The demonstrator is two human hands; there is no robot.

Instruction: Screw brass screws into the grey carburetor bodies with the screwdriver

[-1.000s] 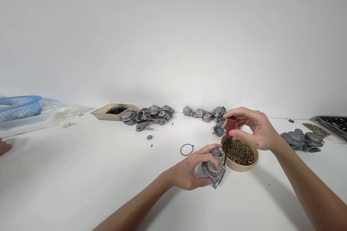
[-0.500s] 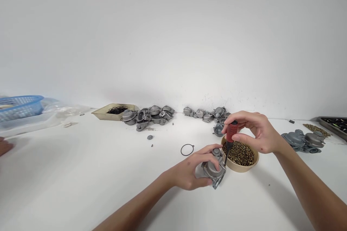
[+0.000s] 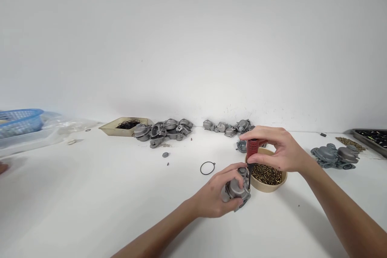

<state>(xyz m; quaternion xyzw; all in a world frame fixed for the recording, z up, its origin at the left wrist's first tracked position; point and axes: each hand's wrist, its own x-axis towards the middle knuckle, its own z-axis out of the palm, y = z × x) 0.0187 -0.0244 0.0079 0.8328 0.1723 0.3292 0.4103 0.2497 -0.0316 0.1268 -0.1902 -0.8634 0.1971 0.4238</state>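
Note:
My left hand (image 3: 219, 193) is closed around a grey metal carburetor part (image 3: 236, 189), fingers over its rounded bowl. In my right hand (image 3: 278, 149) is a red-handled screwdriver (image 3: 252, 149), held nearly upright between thumb and fingers. Its dark shaft points down at the near-right edge of the part, where the tip appears to meet a screw. Just behind and to the right stands a cream bowl (image 3: 267, 187) full of brass-coloured screws (image 3: 267, 175). A black rubber ring (image 3: 207, 168) lies flat on the table left of the part.
Grey metal castings (image 3: 171, 129) are heaped at the back, with more castings (image 3: 226, 127) beside them. A beige tray (image 3: 116, 131) holds black rings. At right are assembled grey parts (image 3: 334, 156), loose brass pieces (image 3: 350, 144) and a dark tray (image 3: 370, 139). A blue basket (image 3: 22, 123) and another person's fingers (image 3: 3, 167) show at left.
The screwdriver has gone from leaning to nearly upright, its handle moving left and slightly down with my right hand. My left hand has tilted the part slightly. The view has shifted a little.

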